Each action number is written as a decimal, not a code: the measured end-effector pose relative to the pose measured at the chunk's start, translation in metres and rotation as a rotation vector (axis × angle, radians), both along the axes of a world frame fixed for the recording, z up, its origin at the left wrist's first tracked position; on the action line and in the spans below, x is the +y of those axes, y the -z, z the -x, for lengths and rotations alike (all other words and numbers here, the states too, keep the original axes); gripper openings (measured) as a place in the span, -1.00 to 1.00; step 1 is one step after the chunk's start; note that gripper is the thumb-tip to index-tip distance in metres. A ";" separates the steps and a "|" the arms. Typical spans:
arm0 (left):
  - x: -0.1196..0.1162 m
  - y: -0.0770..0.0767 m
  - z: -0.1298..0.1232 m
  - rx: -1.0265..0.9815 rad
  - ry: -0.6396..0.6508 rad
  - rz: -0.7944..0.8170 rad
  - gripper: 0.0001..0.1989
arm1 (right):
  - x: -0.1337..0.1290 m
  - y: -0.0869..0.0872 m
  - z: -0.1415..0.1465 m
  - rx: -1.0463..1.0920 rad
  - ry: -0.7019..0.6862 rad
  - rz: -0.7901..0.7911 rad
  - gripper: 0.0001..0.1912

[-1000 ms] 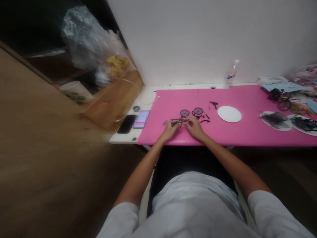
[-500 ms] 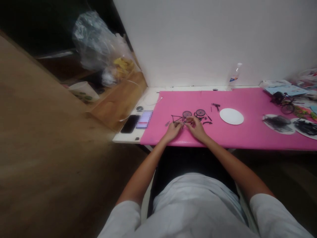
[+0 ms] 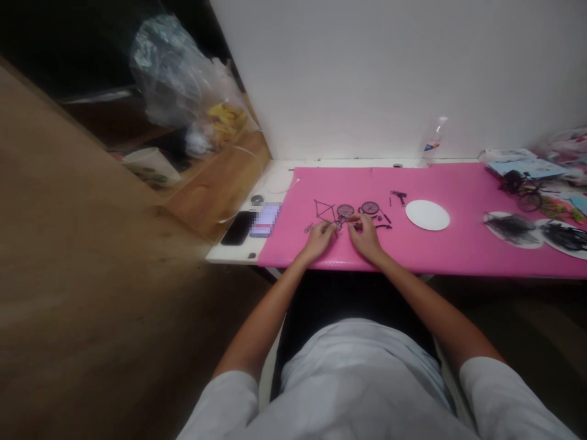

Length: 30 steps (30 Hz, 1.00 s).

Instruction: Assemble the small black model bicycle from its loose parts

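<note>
Well, the thin black miniature bicycle frame [image 3: 325, 211] is on the pink-covered surface [image 3: 293, 253], just beyond my left hand [image 3: 320, 240]. Those fingers are narrow by its near end; my right hand [image 3: 365, 237] curls narrowly to its right. I can't tell what either grips. Two black spoked wheels [image 3: 345, 211] [image 3: 370, 208] lie right of it. It looks light, stiff, yet snappable; I'd pinch a thicker tube gently.

No text legible; bottle label [image 3: 431, 146] (blue, orange) too small.
</note>
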<state>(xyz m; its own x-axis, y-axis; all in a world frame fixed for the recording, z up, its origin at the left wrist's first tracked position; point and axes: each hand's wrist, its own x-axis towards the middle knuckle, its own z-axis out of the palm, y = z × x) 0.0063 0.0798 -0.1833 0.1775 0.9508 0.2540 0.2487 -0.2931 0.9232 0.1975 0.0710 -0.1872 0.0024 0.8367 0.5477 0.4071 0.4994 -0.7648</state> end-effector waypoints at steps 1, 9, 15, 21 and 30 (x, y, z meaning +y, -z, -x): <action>0.000 -0.001 0.000 -0.006 -0.007 -0.004 -0.72 | 0.001 0.000 -0.001 -0.031 0.032 -0.022 -0.84; -0.002 -0.003 -0.001 -0.028 -0.006 -0.018 -0.72 | 0.008 0.012 -0.001 -0.224 0.107 -0.070 -0.75; -0.002 -0.002 -0.001 0.011 0.015 -0.004 -0.65 | 0.008 0.022 0.001 -0.367 0.124 -0.001 -0.71; -0.003 -0.002 -0.003 -0.002 0.027 -0.014 -0.66 | 0.006 0.024 0.001 -0.382 0.135 -0.004 -0.60; -0.009 -0.004 -0.002 0.186 0.020 -0.119 -0.63 | 0.010 0.020 -0.002 -0.358 0.122 -0.018 -0.56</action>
<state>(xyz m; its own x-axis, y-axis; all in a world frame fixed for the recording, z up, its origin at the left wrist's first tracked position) 0.0086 0.0712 -0.1792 0.2505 0.9119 0.3252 0.4042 -0.4037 0.8208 0.1992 0.0809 -0.2074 -0.0925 0.8325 0.5463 0.7047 0.4423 -0.5547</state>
